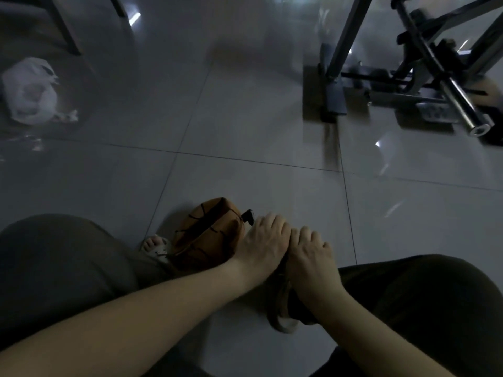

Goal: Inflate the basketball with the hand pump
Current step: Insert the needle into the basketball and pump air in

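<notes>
While the left hand [262, 240] and right hand [310, 257] touch, fingers curled, beside the deflated basketball [206, 235], whatever they grasp is hidden.

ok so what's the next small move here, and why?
Probably one trial stroke, watching whether the ball fills. The basketball lies folded and flat on the floor. A black pump end shows beside it, past the left hand curled over it. The right hand sits close behind. Where pump meets ball is hidden.
</notes>
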Demonstrator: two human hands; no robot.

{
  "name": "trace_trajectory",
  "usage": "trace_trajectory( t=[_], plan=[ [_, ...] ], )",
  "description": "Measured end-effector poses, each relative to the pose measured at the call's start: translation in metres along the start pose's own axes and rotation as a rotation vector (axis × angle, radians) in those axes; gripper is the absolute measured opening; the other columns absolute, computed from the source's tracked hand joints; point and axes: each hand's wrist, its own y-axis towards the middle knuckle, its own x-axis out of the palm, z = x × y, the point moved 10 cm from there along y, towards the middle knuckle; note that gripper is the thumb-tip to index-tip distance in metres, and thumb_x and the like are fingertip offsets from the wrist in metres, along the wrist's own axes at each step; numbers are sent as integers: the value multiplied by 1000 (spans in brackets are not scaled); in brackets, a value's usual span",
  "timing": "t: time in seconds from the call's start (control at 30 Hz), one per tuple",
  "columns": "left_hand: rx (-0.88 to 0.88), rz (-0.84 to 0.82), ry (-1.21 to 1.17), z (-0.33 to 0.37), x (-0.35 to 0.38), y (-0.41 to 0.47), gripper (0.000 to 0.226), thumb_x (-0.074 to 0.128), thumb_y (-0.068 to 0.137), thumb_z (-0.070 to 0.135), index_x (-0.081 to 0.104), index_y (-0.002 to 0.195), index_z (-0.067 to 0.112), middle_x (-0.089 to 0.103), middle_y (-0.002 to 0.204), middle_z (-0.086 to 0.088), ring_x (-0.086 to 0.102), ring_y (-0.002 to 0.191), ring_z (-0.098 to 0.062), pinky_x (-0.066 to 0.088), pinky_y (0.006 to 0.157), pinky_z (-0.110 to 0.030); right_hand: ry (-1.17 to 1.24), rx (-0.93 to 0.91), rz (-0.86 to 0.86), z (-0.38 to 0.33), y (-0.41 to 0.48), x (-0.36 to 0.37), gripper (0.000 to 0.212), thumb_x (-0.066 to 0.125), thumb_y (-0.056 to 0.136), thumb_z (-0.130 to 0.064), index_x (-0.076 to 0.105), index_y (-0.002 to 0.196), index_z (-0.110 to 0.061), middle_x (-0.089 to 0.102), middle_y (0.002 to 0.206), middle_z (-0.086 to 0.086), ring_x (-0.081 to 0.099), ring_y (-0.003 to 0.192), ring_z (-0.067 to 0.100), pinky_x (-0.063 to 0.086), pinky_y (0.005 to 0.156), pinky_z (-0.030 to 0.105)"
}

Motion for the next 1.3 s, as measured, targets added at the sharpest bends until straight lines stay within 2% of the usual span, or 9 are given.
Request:
trace_trajectory(
  t=[0.33,0.53,0.6,0.73,0.8,0.9,1.0,1.1,1.3],
  plan=[
    [-32,-179,42,12,77,-19,22,35,90,15,52,104,15,54,96,-8,51,86,-22,48,89,-37,-209,-3,-306,10,13,97,58,57,90,-36,33,134,-8,39,124,15,42,109,35,40,97,46],
    [-71,-377,-37,3,76,-7,22,37,100,15,50,118,15,53,118,-9,47,108,-25,36,103,-40,13,-8,-306,13,25,76,29,50,98,-25,51,125,-15,58,122,8,57,105,28,52,88,42],
    [-60,-317,-57,-5,46,2,22,39,99,18,50,117,16,53,119,-6,47,108,-25,36,102,-38,84,-31,-211,13,26,40,26,55,95,-19,53,121,-15,59,119,7,57,105,26,50,88,36],
    [20,141,-161,-21,-52,20,45,24,91,16,60,118,10,61,110,-8,58,103,-26,47,95,-37,78,-77,266,18,19,-56,39,59,82,-12,54,120,-11,57,109,8,54,96,25,45,81,32],
    [47,269,-124,-24,-56,7,48,27,92,14,62,123,4,65,116,-13,62,108,-29,51,99,-43,51,-76,340,12,13,-56,48,61,77,-13,53,124,-7,56,105,10,53,90,26,48,78,35],
    [13,148,-31,-16,-1,-19,56,29,98,15,32,151,-5,41,152,-24,37,143,-37,33,118,-49,4,-60,243,-2,12,-14,62,75,74,-22,49,127,-4,54,107,15,52,90,32,49,80,44],
    [-22,18,67,-8,51,-34,73,43,100,21,6,157,-4,14,163,-26,14,152,-40,11,125,-50,-68,-16,1,-1,12,34,77,63,88,-35,27,148,-2,43,129,20,46,110,39,43,91,50],
    [-7,-36,126,6,77,-40,82,47,98,26,1,157,-5,10,163,-26,11,151,-41,-2,125,-51,-163,13,-183,8,12,76,75,43,98,-37,9,154,-3,33,138,17,39,116,37,40,93,50],
    [44,-163,88,5,93,-26,73,36,98,34,13,156,-3,26,161,-23,20,151,-38,1,125,-47,-113,60,-268,22,29,95,64,45,99,-36,21,151,-6,39,137,16,43,118,35,46,93,46]
  ],
)
